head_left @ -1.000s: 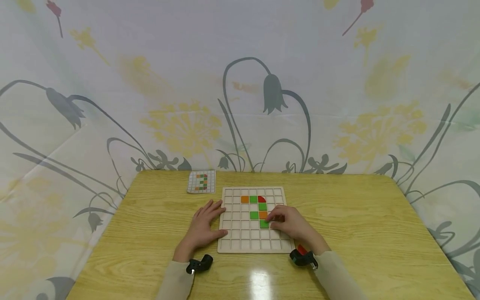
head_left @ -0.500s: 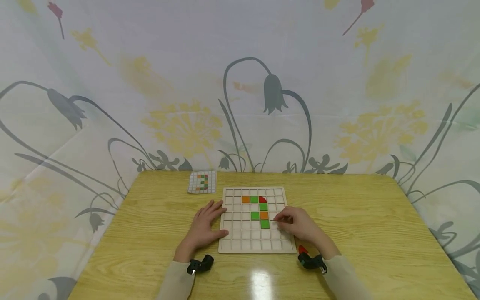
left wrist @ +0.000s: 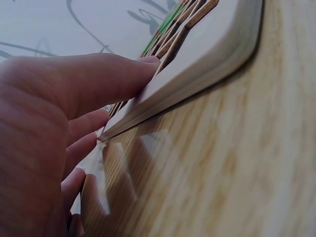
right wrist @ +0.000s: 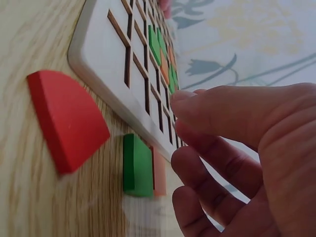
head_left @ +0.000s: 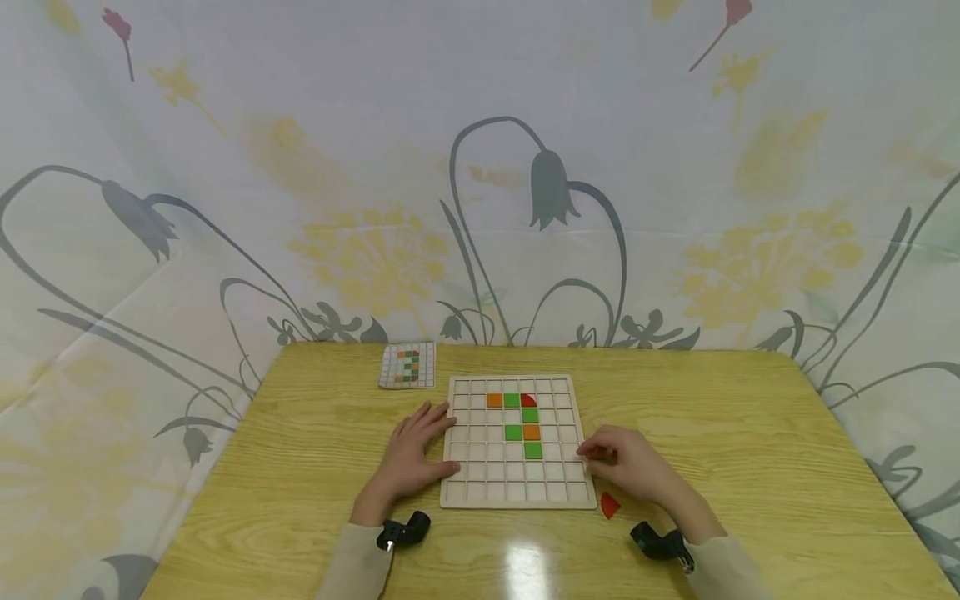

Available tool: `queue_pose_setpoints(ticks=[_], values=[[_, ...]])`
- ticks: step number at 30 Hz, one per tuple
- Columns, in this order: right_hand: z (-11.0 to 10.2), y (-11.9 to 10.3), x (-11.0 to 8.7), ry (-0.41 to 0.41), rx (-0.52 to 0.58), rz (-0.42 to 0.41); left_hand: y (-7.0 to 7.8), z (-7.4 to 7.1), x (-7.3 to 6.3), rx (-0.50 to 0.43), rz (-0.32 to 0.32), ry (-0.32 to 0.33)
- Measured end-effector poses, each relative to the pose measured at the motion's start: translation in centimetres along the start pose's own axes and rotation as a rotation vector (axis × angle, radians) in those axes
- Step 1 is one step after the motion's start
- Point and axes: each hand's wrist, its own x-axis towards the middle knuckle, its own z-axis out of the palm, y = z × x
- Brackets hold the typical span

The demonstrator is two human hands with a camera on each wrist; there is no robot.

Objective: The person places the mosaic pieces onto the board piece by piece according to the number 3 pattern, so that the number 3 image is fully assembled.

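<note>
My left hand (head_left: 408, 450) rests with spread fingers on the left edge of a pale wooden grid board (head_left: 480, 493); in the left wrist view its thumb (left wrist: 113, 74) lies over the rim. Square green and orange tiles and a red quarter-round tile (head_left: 528, 401) sit in the board's cells. The lowest is a green square tile (head_left: 533, 451). Just off the board's right edge hovers my right hand (head_left: 633, 467), fingers loosely bent, nothing visible between thumb and fingertips. Beneath it on the table lie a green tile (right wrist: 139, 168) and an orange tile (right wrist: 159, 173), partly hidden from the head view.
A loose red quarter-round tile (head_left: 610, 505) lies on the table by the board's lower right corner. Behind the board to the left is a small pattern card (head_left: 407, 365) with a printed coloured grid. A flower-print cloth (head_left: 480, 250) hangs behind the wooden table (head_left: 720, 417).
My right hand has moved away from the lowest green tile, rightward past the board's edge. The loose red tile is now uncovered. My left hand stays on the board.
</note>
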Motion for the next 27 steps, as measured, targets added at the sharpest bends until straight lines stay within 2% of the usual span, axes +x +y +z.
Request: queue_pose_setpoints(ticks=[8,19,27], values=[[-0.5,0.0,-1.5,-0.036,-0.004,0.024,-0.1,0.1,0.0,-0.001,-0.002,-0.003],[-0.3,0.3,-3.0,-0.054,-0.07,-0.041,-0.3,0.3,0.0,-0.01,0.0,0.008],[-0.2,0.4,-3.4,-0.081,-0.013,-0.062,-0.3,0.3,0.1,-0.002,0.003,0.004]])
